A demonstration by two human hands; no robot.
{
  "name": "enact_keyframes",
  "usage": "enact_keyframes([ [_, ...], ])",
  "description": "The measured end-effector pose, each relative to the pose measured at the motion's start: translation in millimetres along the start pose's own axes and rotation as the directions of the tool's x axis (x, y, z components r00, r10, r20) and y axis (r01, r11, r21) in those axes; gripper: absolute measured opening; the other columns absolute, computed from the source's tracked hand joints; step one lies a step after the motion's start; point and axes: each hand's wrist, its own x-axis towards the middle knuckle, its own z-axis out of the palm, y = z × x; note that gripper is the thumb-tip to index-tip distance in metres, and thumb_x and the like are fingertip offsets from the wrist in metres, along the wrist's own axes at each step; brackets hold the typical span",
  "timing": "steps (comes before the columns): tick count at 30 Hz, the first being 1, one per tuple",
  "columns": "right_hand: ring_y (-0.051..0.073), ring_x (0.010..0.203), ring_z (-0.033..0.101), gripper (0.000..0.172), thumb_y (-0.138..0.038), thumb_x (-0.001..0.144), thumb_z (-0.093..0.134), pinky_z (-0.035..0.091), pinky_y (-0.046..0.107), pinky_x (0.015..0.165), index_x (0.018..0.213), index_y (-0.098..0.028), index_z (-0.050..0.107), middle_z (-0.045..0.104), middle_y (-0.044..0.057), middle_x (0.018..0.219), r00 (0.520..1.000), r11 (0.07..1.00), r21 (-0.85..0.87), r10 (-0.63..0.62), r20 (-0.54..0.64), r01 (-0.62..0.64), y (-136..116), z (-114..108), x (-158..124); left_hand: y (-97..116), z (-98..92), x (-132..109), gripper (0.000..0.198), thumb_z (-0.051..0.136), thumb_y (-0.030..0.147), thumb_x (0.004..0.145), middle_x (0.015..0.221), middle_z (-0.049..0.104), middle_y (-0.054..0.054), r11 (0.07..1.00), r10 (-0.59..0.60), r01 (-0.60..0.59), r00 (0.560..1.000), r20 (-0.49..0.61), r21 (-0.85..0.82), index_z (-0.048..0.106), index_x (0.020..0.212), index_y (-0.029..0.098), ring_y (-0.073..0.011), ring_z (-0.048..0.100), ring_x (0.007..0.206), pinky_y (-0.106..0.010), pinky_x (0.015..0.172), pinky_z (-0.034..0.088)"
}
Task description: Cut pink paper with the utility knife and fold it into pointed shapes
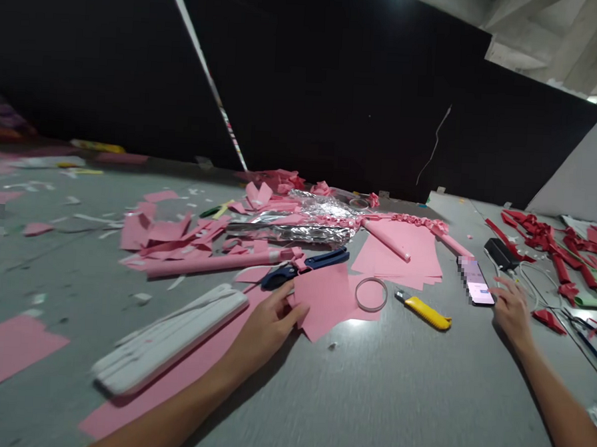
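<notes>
My left hand [272, 321] pinches the left edge of a sheet of pink paper [324, 298], thumb in front and fingers behind. Just beyond that hand lie scissors with dark blue handles [278, 276]. A grey ring of tape [371, 294] rests at the right side on more pink paper, and a yellow box cutter [426, 311] lies flat to the right of it. At the right, my right hand [511, 308] has its fingers stretched out by the edge of a phone [477, 283] with a lit screen. It holds nothing.
A white folded bundle [172, 337] lies left of my left arm. Crumpled pink paper [178, 234] and shiny silver foil [323, 218] pile up along the black wall [336, 85]. Stacked pink sheets [402, 249], a black charger [501, 254] and red paper pieces [538, 236] sit at the right.
</notes>
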Motion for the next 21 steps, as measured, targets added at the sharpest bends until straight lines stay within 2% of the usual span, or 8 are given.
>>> enact_keyframes([
  [3, 0.029, 0.122, 0.071, 0.035, -0.042, 0.108, 0.073, 0.061, 0.053, 0.106, 0.134, -0.02, 0.07, 0.071, 0.011, 0.138, 0.999, 1.0, -0.017, 0.014, 0.039, -0.014, 16.9, 10.2, -8.0, 0.1, -0.6, 1.1, 0.064, 0.068, 0.058, 0.087, 0.089, 0.074, -0.003, 1.0, 0.011, -0.011, 1.0, -0.007, -0.001, 0.065, 0.136, 0.018, -0.0246, 0.07, 0.076, -0.031, 0.069, 0.055],
  [6, 0.029, 0.122, 0.071, 0.035, -0.042, 0.108, 0.073, 0.061, 0.053, 0.105, 0.135, -0.02, 0.07, 0.07, 0.011, 0.14, 0.998, 0.999, -0.017, 0.03, 0.063, -0.029, 20.5, 18.1, -11.2, 2.1, -1.8, 0.8, 0.058, 0.069, 0.056, 0.087, 0.088, 0.075, -0.002, 1.0, 0.014, -0.014, 1.0, -0.006, 0.015, 0.067, 0.132, 0.02, -0.0246, 0.069, 0.076, -0.032, 0.07, 0.056],
  [11, 0.029, 0.124, 0.071, 0.035, -0.042, 0.108, 0.073, 0.06, 0.054, 0.107, 0.134, -0.02, 0.07, 0.071, 0.011, 0.14, 0.997, 0.997, -0.004, 0.071, 0.014, -0.071, 21.9, 16.5, -12.4, -1.5, -2.6, 0.2, 0.061, 0.068, 0.058, 0.089, 0.09, 0.076, -0.003, 1.0, 0.001, 0.0, 1.0, -0.007, 0.031, 0.066, 0.135, 0.019, -0.0248, 0.069, 0.074, -0.032, 0.069, 0.055],
  [16, 0.029, 0.122, 0.072, 0.034, -0.042, 0.108, 0.073, 0.061, 0.053, 0.106, 0.134, -0.019, 0.07, 0.071, 0.011, 0.139, 0.995, 0.993, 0.05, 0.103, -0.016, -0.103, 21.0, 20.6, 1.9, -6.5, -3.4, 1.9, 0.058, 0.067, 0.061, 0.088, 0.087, 0.077, -0.003, 0.998, -0.019, 0.021, 1.0, -0.022, 0.067, 0.067, 0.131, 0.021, -0.0258, 0.07, 0.073, -0.032, 0.067, 0.055],
  [21, 0.029, 0.122, 0.072, 0.035, -0.042, 0.108, 0.073, 0.061, 0.053, 0.105, 0.135, -0.02, 0.07, 0.07, 0.011, 0.14, 0.994, 0.989, 0.103, 0.106, 0.02, -0.107, 21.5, 33.0, 21.2, -9.2, -6.0, 2.6, 0.062, 0.068, 0.067, 0.085, 0.082, 0.076, -0.001, 0.992, -0.036, 0.041, 0.998, -0.051, 0.119, 0.068, 0.128, 0.022, -0.0268, 0.071, 0.073, -0.032, 0.066, 0.055],
])
